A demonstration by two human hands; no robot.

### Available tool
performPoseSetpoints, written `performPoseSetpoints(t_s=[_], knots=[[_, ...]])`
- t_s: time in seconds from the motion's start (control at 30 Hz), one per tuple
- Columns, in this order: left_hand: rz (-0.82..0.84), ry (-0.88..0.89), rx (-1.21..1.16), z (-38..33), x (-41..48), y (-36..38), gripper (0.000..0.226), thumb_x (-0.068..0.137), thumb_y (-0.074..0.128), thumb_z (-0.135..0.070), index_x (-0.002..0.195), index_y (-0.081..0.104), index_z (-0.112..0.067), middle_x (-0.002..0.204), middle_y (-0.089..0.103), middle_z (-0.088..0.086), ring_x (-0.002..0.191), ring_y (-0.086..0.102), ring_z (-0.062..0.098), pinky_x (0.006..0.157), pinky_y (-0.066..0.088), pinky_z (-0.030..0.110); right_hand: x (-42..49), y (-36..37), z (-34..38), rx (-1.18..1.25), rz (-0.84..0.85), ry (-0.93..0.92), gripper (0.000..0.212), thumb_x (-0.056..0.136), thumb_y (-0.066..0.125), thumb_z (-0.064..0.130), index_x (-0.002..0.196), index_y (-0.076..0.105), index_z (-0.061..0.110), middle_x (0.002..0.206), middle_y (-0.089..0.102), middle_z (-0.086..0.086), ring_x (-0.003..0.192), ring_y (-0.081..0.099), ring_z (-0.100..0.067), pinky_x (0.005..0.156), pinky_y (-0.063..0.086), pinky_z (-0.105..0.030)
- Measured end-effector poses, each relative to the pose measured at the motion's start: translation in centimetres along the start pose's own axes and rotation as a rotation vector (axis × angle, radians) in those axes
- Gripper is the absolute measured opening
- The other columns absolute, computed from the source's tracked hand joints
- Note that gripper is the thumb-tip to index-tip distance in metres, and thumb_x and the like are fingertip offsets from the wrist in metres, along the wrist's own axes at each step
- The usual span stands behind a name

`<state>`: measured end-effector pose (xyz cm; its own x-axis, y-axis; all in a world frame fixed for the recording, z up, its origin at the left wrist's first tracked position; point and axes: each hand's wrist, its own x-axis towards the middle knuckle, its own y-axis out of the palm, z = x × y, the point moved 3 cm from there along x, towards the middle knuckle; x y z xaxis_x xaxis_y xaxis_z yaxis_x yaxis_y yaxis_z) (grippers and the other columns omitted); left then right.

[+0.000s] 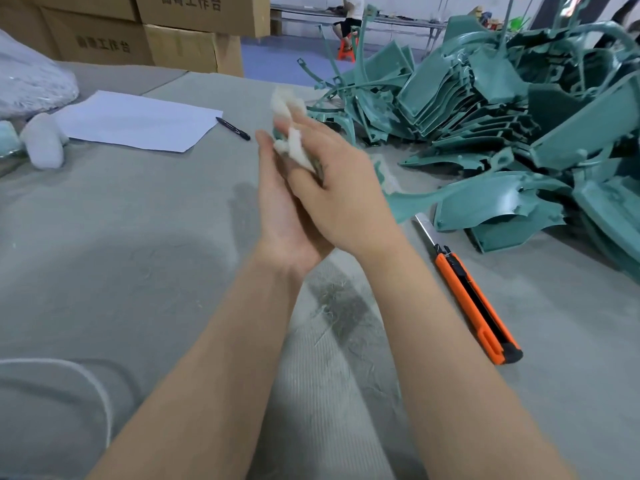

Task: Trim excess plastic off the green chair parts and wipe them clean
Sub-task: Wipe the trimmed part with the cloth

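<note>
Wiping step! The right hand (343,202) pinched a white cotton wad (294,148) against the flat-fingered left hand (277,213); next probably called for a fresh piece off the green chair parts (485,109).

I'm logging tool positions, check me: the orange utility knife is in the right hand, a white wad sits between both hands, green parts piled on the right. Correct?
No: the head view shows the orange utility knife lying untouched on the table, not in the right hand. The white wad and the green parts are as stated.
</note>
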<state>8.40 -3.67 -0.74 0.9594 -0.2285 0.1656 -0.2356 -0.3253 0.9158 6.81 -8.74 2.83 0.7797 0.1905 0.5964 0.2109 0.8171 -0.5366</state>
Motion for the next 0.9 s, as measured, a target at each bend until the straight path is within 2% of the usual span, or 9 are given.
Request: performPoseSetpoints(t_s=[0.1,0.2,0.4,0.53,0.6,0.7,0.77,0.83,0.9], knots=[[-0.023,0.026,-0.031,-1.3,0.1,-0.3,0.047,0.098,0.032,-0.049,0.08,0.062,-0.018,0.073,0.059,-0.006,0.069,0.063,0.008,0.068,0.048,0.018,-0.1,0.4,0.5,-0.039,0.013,-0.081,0.031,0.08,0.058,0.0,0.107,0.073,0.004,0.129,0.063,-0.005,0.123,0.056,-0.021,0.106,0.04,-0.03],[-0.044,-0.005,-0.056,-1.8,-0.2,-0.3,0.063,0.097,0.032,-0.053,0.057,0.06,-0.014,0.058,0.053,-0.005,0.06,0.057,0.006,0.062,0.045,0.014,-1.1,0.6,0.5,-0.024,0.007,-0.118,0.024,0.075,0.058,-0.002,0.092,0.076,0.0,0.113,0.071,-0.01,0.116,0.06,-0.027,0.1,0.045,-0.04],[-0.187,-0.001,0.089,-1.8,-0.4,-1.2,0.052,0.087,0.04,-0.065,0.061,0.039,-0.02,0.059,0.037,-0.003,0.061,0.046,0.01,0.062,0.043,0.022,-1.4,0.3,-0.3,-0.061,0.072,0.022,0.027,0.074,0.047,0.013,0.074,0.064,-0.008,0.082,0.067,-0.019,0.091,0.06,-0.036,0.08,0.048,-0.045],[-0.219,-0.098,0.163,-1.6,-0.1,-1.6,0.06,0.094,0.043,-0.05,0.053,0.06,-0.01,0.053,0.055,0.002,0.053,0.062,0.016,0.054,0.054,0.022,-1.5,-0.4,-0.4,-0.048,0.155,0.072,0.014,0.078,0.052,0.001,0.072,0.062,-0.007,0.08,0.066,-0.021,0.083,0.059,-0.037,0.074,0.048,-0.045],[-0.264,-0.028,0.115,-2.0,0.2,-1.6,0.057,0.098,0.043,-0.041,0.067,0.069,-0.002,0.063,0.067,0.009,0.058,0.069,0.021,0.055,0.058,0.029,-1.6,-1.2,-0.7,-0.027,0.201,0.104,0.018,0.078,0.051,0.003,0.064,0.063,0.002,0.078,0.067,-0.019,0.076,0.06,-0.032,0.069,0.049,-0.041],[-0.324,0.177,0.026,-3.4,0.6,-1.8,0.031,0.102,0.042,-0.028,0.099,0.062,-0.005,0.091,0.074,0.014,0.078,0.071,0.026,0.069,0.059,0.037,-2.5,-2.6,-2.9,-0.088,0.204,0.278,0.028,0.081,0.052,0.004,0.06,0.062,0.02,0.078,0.07,-0.011,0.056,0.053,-0.009,0.056,0.043,-0.027],[-0.327,0.251,0.003,-3.6,1.0,-1.8,0.023,0.102,0.043,-0.021,0.113,0.058,-0.008,0.115,0.068,0.012,0.096,0.068,0.026,0.085,0.056,0.042,-2.9,-3.3,-4.7,0.081,0.005,0.47,0.028,0.087,0.049,0.002,0.067,0.063,0.017,0.071,0.067,-0.005,0.048,0.048,0.0,0.049,0.038,-0.018],[-0.328,0.276,0.107,-2.9,1.1,-1.6,0.026,0.103,0.043,-0.022,0.122,0.056,-0.01,0.121,0.066,0.009,0.105,0.066,0.024,0.093,0.053,0.043,-3.2,-3.5,-5.8,0.618,-0.291,0.684,0.027,0.093,0.047,0.005,0.072,0.061,0.014,0.064,0.062,-0.001,0.05,0.055,-0.006,0.049,0.044,-0.018],[-0.34,0.267,0.238,-1.7,1.0,-1.2,0.034,0.103,0.042,-0.03,0.127,0.055,-0.01,0.122,0.066,0.01,0.108,0.065,0.024,0.096,0.051,0.044,-3.1,-1.8,-5.8,1.017,-0.346,0.774,0.024,0.098,0.048,0.018,0.079,0.062,0.013,0.073,0.064,-0.005,0.063,0.062,-0.016,0.055,0.052,-0.025]])
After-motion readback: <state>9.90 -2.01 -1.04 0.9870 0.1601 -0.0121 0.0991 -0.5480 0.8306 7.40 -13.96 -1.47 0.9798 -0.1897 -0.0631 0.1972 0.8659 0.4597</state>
